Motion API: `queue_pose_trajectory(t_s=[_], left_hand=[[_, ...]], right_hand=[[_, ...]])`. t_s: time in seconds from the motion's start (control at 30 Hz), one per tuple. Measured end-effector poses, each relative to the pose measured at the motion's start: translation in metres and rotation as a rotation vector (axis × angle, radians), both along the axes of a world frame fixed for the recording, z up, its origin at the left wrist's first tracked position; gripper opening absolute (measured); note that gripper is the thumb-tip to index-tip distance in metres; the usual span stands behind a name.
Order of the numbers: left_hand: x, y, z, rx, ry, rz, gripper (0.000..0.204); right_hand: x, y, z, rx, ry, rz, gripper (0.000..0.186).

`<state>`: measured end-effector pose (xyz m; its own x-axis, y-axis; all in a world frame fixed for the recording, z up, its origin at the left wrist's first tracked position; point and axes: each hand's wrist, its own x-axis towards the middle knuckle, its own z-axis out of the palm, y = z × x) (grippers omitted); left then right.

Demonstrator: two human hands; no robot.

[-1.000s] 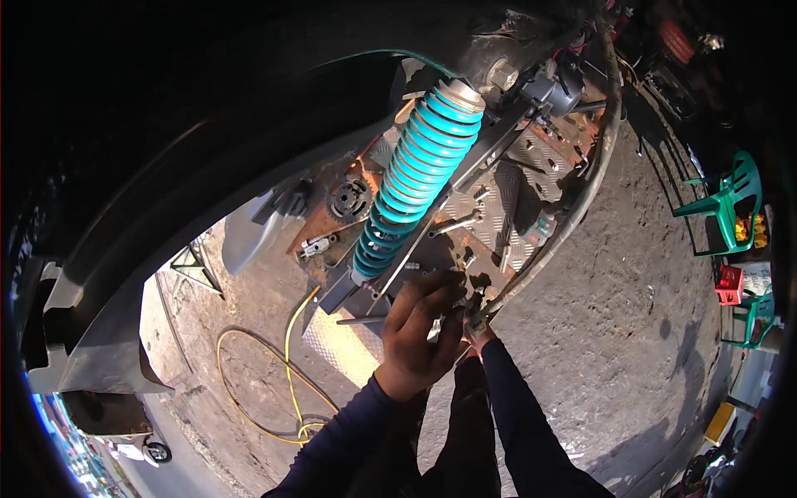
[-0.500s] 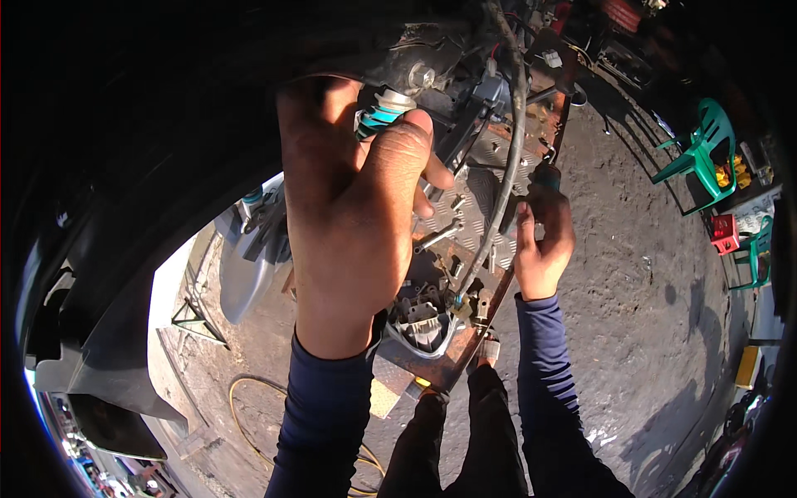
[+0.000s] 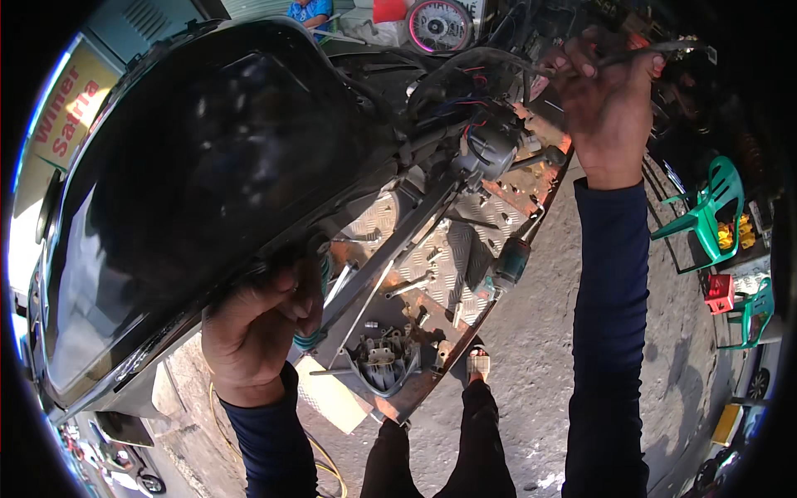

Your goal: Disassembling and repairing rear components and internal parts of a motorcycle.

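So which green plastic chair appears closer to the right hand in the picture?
The upper green plastic chair, above the red crate; the lower chair appears farther from the right hand.

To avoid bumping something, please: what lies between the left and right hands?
In the head view, a long dark bar and a rounded grey housing lie between the left hand and right hand, with patterned metal plate visible behind.

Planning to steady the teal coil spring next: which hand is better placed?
Likely the left hand: it's beside the teal coil spring; the right hand, farther off, holds a dark cable.
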<state>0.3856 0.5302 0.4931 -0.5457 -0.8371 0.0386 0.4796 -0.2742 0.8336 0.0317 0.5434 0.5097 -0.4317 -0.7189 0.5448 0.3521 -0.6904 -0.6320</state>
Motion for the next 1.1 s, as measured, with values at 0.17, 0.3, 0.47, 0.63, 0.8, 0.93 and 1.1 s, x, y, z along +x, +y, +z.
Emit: queue_pose_trajectory(t_s=[0.17, 0.3, 0.47, 0.63, 0.8, 0.93, 1.1], left_hand=[[-0.005, 0.011, 0.014, -0.091, -0.243, 0.246, 0.028], [0.007, 0.011, 0.009, -0.078, -0.218, 0.230, 0.039], [-0.001, 0.017, 0.005, -0.152, -0.107, 0.288, 0.029], [-0.001, 0.008, 0.009, -0.247, -0.214, 0.094, 0.036], [0.001, 0.012, 0.010, -0.182, -0.243, 0.114, 0.042], [0.001, 0.014, 0.010, -0.168, -0.245, 0.139, 0.042], [0.001, 0.008, 0.005, -0.264, -0.208, 0.093, 0.041]], right_hand=[[-0.006, -0.059, 0.031, -0.102, -0.165, 0.044, 0.043], [-0.051, -0.106, 0.046, 0.082, 0.788, -0.160, 0.022], [-0.050, -0.128, 0.027, -0.199, 1.834, -0.356, 0.021], [-0.056, -0.127, 0.034, 0.489, 1.690, 0.098, 0.019], [-0.069, -0.138, 0.026, 0.545, 1.418, 0.120, 0.018], [-0.081, -0.139, 0.002, 0.544, 1.048, 0.163, 0.023], [-0.133, -0.147, -0.017, 0.603, 1.289, 0.265, 0.038]])
